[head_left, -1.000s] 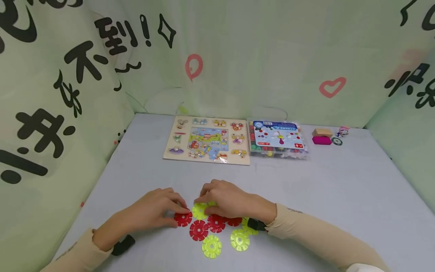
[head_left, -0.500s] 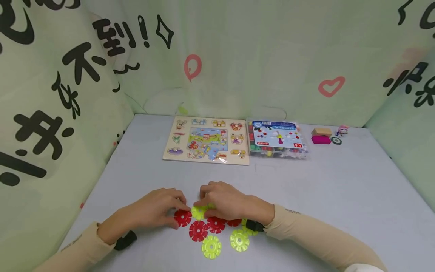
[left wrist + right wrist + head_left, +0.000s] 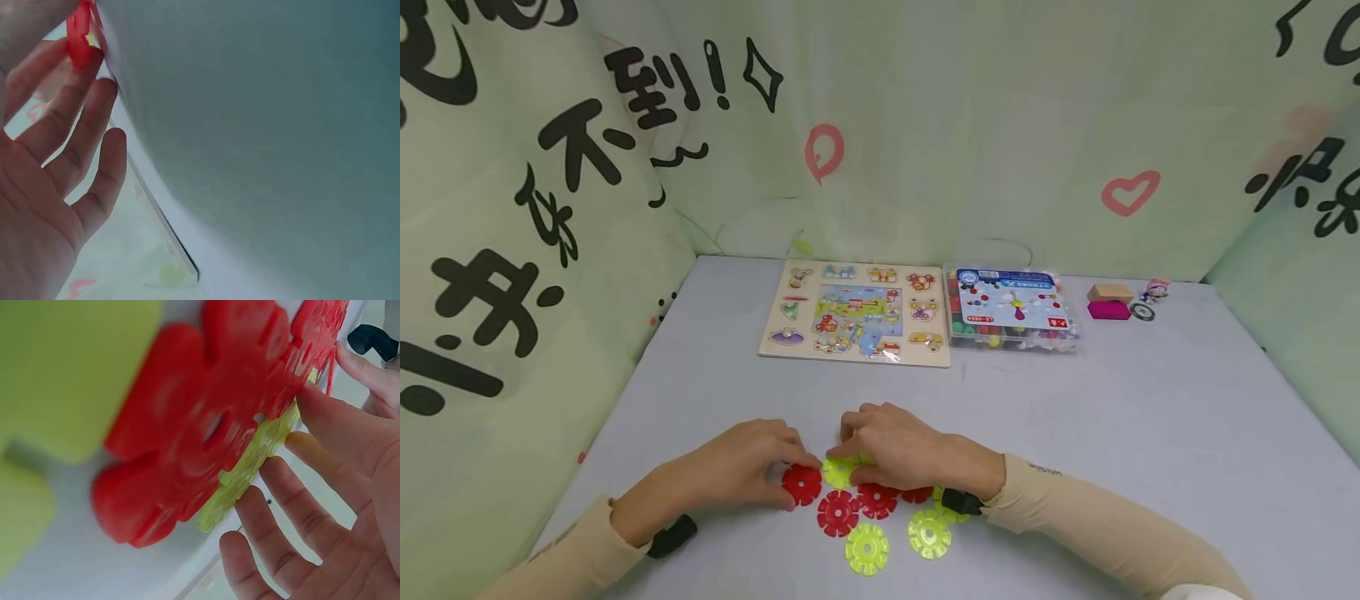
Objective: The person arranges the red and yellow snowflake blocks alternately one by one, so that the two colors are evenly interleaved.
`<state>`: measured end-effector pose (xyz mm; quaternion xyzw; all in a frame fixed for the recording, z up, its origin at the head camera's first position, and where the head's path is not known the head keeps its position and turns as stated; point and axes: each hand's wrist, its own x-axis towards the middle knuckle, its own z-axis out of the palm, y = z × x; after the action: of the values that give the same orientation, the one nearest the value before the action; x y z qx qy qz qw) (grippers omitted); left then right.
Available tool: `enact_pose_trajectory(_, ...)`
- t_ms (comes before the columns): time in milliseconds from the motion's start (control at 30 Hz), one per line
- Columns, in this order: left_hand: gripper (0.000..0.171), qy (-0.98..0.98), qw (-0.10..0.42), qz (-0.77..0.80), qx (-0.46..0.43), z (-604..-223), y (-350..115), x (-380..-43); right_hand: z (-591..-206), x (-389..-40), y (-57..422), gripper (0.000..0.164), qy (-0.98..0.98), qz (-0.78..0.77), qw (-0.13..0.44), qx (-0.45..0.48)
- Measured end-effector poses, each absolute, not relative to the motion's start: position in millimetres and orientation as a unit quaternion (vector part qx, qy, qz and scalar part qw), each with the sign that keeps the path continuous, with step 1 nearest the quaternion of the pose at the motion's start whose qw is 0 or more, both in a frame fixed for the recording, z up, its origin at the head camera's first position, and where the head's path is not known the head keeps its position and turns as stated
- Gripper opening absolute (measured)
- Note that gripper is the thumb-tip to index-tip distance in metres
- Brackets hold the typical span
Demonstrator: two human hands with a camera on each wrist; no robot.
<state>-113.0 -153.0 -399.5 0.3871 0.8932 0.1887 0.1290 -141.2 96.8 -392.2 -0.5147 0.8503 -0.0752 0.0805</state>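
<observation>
My left hand [image 3: 737, 467] pinches a red slotted, flower-shaped plastic disc [image 3: 802, 486] between thumb and fingers. In the left wrist view this red disc [image 3: 78, 37] appears almost edge-on at the fingertips. Just right of it, my right hand [image 3: 898, 450] grips a yellow-green disc [image 3: 837, 473] of the same kind, partly covered by the fingers. Below the hands lie another red disc [image 3: 838, 513] and a red one [image 3: 877, 500] beside it. In the right wrist view a large red disc [image 3: 212, 425] overlaps yellow-green edges [image 3: 250, 469] near my fingertips. Whether the discs interlock, I cannot tell.
Loose yellow-green discs lie nearer me, one at the front [image 3: 867, 549] and one to its right [image 3: 929, 534]. At the back stand a wooden picture puzzle [image 3: 786, 321], a clear box of beads [image 3: 1015, 300] and small blocks [image 3: 1109, 310]. Printed curtains surround the table.
The left hand's red disc has tilted and shifted very slightly left, showing more of its face. The right hand keeps its hold almost unmoved; the whole head view has shifted a little.
</observation>
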Motion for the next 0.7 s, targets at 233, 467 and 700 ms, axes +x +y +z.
enact_pose_trajectory(233, 0.055, 0.889, 0.146, 0.191, 0.39, -396, -156, -113, -390, -139, 97, 0.038, 0.851, -0.071, 0.081, -0.514)
enact_pose_trajectory(467, 0.05, 0.896, 0.128, 0.171, 0.39, -394, -154, -116, -391, -138, 97, 0.038, 0.852, -0.07, 0.079, -0.513)
enact_pose_trajectory(700, 0.048, 0.919, 0.07, 0.15, 0.357, -387, -169, -141, -391, -139, 97, 0.037, 0.85, -0.064, 0.076, -0.517)
